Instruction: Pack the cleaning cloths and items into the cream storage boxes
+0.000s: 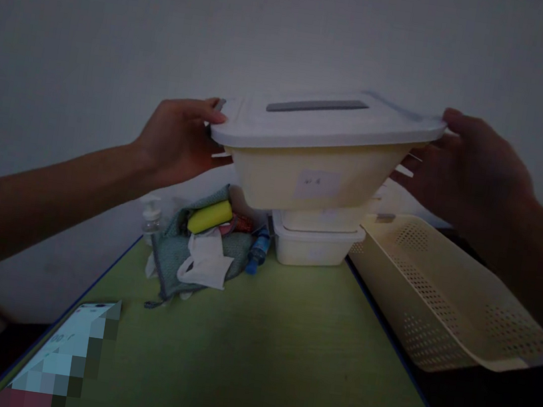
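Note:
A cream storage box (269, 180) with a white lid (242, 123) hangs in the air above the far end of the table, tilted up a little on its right side. A dark strip runs along the lid, and a paper label is stuck on the front. My left hand (180, 137) grips the left end, thumb on the lid and fingers beneath the rim. At the other end my right hand (473, 164) is closed round the rim the same way. Below and behind it stand stacked lidded white boxes (315, 250), partly hidden by the held box.
On the green table (251, 349) lie grey-green cloths (170, 260) with a yellow roll (210, 216) and white cloth or paper (206, 258). Beside them are a blue bottle (259, 249) and a clear pump bottle (151, 219). A phone (73, 337) lies front left; a perforated basket (419, 305) stands right.

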Demonstrator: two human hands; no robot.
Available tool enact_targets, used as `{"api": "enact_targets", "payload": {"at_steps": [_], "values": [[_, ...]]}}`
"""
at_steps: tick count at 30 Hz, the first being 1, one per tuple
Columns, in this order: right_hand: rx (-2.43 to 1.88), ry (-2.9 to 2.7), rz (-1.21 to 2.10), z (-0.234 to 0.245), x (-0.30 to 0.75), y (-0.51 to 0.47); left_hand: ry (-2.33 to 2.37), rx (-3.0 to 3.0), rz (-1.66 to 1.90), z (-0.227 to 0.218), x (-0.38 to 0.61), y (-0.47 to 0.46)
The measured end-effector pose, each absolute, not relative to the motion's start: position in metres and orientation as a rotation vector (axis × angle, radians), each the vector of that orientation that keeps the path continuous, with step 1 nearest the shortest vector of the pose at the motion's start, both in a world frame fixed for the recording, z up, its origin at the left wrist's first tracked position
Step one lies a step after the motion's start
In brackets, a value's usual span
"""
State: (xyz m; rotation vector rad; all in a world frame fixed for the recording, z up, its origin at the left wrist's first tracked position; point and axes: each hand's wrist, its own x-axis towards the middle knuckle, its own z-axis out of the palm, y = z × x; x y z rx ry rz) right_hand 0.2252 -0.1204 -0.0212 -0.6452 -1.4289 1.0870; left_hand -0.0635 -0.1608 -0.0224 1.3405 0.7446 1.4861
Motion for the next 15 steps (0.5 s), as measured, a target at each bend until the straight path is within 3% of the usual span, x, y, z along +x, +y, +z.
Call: {"api": "enact_targets", "payload": {"at_steps": [15], "values": [[-0.776, -1.651, 1.012, -0.059, 0.186, -0.205, 1.166, 1.336, 1.537, -0.054, -0.119, -0.254]]}}
